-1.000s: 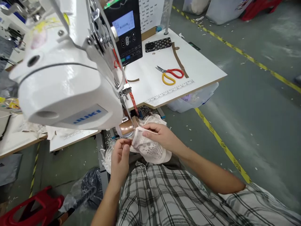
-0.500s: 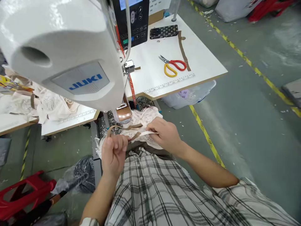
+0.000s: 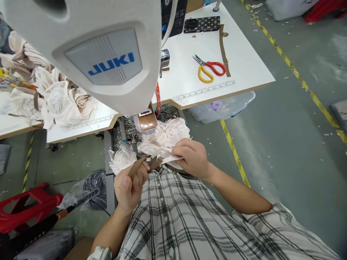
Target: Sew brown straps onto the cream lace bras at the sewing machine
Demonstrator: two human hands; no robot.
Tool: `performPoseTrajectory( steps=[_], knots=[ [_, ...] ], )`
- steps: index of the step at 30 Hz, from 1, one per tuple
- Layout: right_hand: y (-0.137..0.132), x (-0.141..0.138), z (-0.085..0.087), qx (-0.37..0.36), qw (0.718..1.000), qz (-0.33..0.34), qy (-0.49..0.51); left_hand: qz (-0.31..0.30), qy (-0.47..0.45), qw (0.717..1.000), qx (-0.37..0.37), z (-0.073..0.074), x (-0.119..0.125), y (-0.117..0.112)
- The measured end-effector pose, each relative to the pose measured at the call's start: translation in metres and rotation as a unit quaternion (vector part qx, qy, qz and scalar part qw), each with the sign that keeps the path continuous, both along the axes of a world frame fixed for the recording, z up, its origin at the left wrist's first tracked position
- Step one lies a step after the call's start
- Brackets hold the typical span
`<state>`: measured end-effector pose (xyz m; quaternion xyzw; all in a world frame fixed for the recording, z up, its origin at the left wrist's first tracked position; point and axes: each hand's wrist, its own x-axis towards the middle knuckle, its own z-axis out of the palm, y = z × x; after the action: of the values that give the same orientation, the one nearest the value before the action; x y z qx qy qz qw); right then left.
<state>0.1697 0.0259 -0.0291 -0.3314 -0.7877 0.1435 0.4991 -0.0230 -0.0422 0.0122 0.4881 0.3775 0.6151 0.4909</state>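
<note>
My left hand [image 3: 129, 185] is closed around a brown strap [image 3: 136, 167] that angles up toward the middle. My right hand [image 3: 191, 158] pinches the edge of a white lace garment [image 3: 162, 137] where a pale strip meets the brown strap. The lace piece lies bunched in front of me, just below the copper-coloured arm [image 3: 146, 122] of the white sewing machine [image 3: 108, 54], which fills the upper left of the view. Both hands are close together over my checked shirt.
On the white table [image 3: 244, 72] lie red-and-yellow scissors [image 3: 209, 68], a brown strap [image 3: 223, 48] and a dark patterned phone [image 3: 202, 24]. Several lace pieces [image 3: 58, 103] are piled at the left. A clear plastic bin [image 3: 225, 107] sits under the table; a red stool [image 3: 25, 207] at lower left.
The lace piece has come away from the machine arm toward me. My left hand dropped and now grips the brown strap, pulled out to the left. The view tilted down.
</note>
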Motion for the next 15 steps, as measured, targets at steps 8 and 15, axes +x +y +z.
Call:
performPoseTrajectory(
  steps=[8,15],
  knots=[
    [-0.003,-0.004,-0.002,-0.01,1.0,0.013,-0.005,-0.007,-0.007,1.0,0.004,0.005,-0.007,-0.001],
    [-0.005,-0.007,0.002,-0.16,0.983,0.066,-0.065,0.046,-0.051,0.994,-0.085,0.017,-0.025,0.007]
  ],
)
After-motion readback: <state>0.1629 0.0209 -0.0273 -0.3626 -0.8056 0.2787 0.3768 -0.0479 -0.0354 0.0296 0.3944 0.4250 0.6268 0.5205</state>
